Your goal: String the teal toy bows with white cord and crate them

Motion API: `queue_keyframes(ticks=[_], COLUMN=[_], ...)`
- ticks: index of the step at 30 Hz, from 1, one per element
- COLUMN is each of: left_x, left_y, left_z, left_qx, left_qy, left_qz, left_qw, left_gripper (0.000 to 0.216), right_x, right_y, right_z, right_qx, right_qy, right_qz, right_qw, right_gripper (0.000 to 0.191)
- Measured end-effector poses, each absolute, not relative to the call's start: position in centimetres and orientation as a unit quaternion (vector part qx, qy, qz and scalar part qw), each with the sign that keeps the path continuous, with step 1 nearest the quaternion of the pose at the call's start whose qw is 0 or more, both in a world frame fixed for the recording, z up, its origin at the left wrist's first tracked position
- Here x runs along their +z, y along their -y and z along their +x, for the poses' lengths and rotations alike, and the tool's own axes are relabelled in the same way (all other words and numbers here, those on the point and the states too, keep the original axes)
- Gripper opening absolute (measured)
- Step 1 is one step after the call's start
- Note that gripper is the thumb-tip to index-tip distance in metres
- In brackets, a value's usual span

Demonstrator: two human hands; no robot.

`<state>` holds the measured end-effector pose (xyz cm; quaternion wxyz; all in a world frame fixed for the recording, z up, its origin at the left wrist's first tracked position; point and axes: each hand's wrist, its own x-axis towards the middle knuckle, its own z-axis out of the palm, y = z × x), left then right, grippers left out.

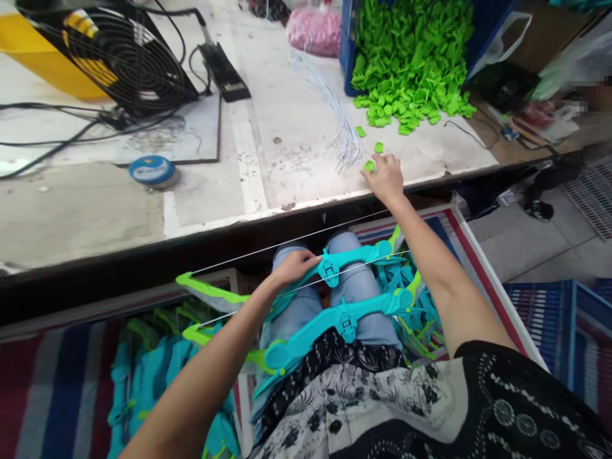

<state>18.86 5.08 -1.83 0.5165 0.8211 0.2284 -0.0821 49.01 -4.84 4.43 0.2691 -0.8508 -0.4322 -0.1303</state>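
Note:
Two teal toy bows with lime green tips lie across my lap. My left hand [294, 266] is closed round the limb of the upper bow [354, 256], just left of its grip. The lower bow [329, 326] rests nearer my body. My right hand [385, 178] reaches over the table edge, its fingers pinched on a small green plastic piece [369, 166]. Beside that hand lies a bundle of white strings [337, 118], and a big heap of green pieces [411, 57] spills from a blue crate.
A black fan [119, 60] with cables stands at the table's back left, a blue round tin [152, 169] near it, and a pink bag [314, 29] at the back. More teal bows [143, 370] fill a striped bag on my left. Blue crates [564, 325] stand on the right.

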Motion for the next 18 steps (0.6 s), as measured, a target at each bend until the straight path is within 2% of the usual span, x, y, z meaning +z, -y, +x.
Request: queue_keyframes(ticks=[5, 7, 10, 13, 16, 18], left_x=[-1.8, -1.7, -1.4, -1.4, -1.8, -1.9], left_y=[-5.2, -5.3, -5.5, -5.5, -5.4, -5.3], left_z=[19.5, 19.7, 20.1, 20.4, 20.4, 20.4], left_qx=[-0.14, -0.157, -0.169, -0.182, -0.182, -0.175], left_qy=[-0.255, -0.243, -0.195, -0.193, -0.232, -0.245], left_qz=[0.783, 0.757, 0.749, 0.768, 0.767, 0.762], left_qw=[0.549, 0.585, 0.61, 0.583, 0.571, 0.573], left_gripper=[0.049, 0.046, 0.044, 0.041, 0.041, 0.044], right_x=[3.4, 4.0, 5.4, 5.6, 3.6, 1.7], right_y=[3.4, 4.7, 7.3, 10.1, 12.4, 13.4], right_z=[52.9, 52.3, 48.8, 42.3, 35.4, 32.1], right_qx=[-0.089, -0.098, -0.074, 0.064, 0.236, 0.285], right_qy=[0.48, 0.471, 0.461, 0.489, 0.483, 0.429], right_qz=[-0.851, -0.851, -0.837, -0.797, -0.753, -0.763], right_qw=[0.192, 0.21, 0.286, 0.349, 0.38, 0.392], right_gripper=[0.035, 0.037, 0.039, 0.035, 0.029, 0.027])
